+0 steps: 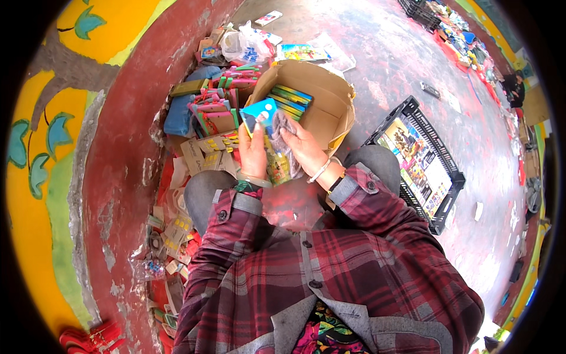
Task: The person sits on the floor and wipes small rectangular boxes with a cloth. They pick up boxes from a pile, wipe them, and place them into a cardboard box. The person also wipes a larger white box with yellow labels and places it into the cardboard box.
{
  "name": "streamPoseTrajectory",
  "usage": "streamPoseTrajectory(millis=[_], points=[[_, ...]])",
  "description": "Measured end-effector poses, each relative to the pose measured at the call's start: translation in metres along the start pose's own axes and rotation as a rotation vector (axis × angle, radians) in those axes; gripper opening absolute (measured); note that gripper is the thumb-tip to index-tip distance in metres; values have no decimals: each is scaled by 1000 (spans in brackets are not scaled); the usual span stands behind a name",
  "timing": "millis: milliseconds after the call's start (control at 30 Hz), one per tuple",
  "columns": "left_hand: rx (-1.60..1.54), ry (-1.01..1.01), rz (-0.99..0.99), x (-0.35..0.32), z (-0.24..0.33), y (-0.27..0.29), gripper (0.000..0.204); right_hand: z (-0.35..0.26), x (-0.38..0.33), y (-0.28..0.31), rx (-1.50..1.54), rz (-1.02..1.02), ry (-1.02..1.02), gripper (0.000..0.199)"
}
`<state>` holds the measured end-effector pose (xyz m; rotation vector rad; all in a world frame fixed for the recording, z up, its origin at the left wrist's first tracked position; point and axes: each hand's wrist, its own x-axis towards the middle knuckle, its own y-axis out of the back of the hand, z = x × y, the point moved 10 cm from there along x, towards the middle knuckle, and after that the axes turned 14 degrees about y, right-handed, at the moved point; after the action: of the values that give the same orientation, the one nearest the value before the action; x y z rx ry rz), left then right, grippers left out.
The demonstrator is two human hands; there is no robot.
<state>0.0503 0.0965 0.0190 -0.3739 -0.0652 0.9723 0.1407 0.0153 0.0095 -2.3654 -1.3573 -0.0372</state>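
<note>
Pinching a flat blue packet (258,110) between the thumb, which lies on its face, and the fingers behind it, the left hand (253,154) is nearly closed, with the packet tilted up over the near edge of a cardboard carton (336,97). The right hand (305,148) is bunched around a greyish-purple cloth (282,125), which sits right beside the packet and hangs down toward the wrist; whether cloth and packet touch, I cannot tell. Behind the hands, several slim boxes (290,101) in blue, green and yellow lie side by side inside the carton. A yellow patterned package (277,167) shows between the wrists, partly covered by the cloth. To the left, pink and green boxes (213,112) are piled along the foot of a dark red wall (132,118), with a white plastic bag (243,46) beyond them. A colourful flat package (303,52) lies on the floor (377,65) past the carton. Near the right knee, a black plastic crate (455,178) holds a brightly printed sheet (417,160)
</note>
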Motion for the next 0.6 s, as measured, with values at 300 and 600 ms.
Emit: streamPoseTrajectory(millis=[300,600], points=[[-345,42,113,6,29,35,24,-8,-29,-29,301,-71,-193,48],[-285,82,114,8,-3,22,51,-70,-26,-30,-940,-197,465,57]])
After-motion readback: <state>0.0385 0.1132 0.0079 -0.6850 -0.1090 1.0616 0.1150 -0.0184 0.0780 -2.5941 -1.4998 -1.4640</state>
